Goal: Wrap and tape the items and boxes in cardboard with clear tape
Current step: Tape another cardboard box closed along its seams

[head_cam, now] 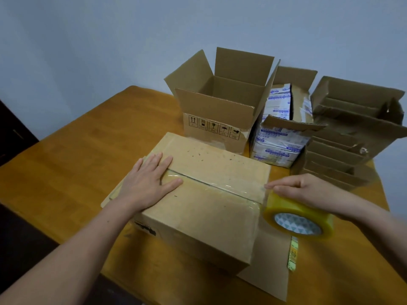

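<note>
Taping top seam of closed cardboard box (204,208), centre of counter (77,161). Left hand (149,183) at 9 o'clock, fingers (164,162) straight, pressing clear tape (209,184); right hand (308,191) at 3 o'clock, fingers curled round tape roll (299,219). Next, likely: pull over edge.

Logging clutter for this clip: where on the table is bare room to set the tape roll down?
Bare wood lies left of the closed box, out to the table edge. Crowded behind and right: the open box, the packet box and the cardboard stack.
</note>
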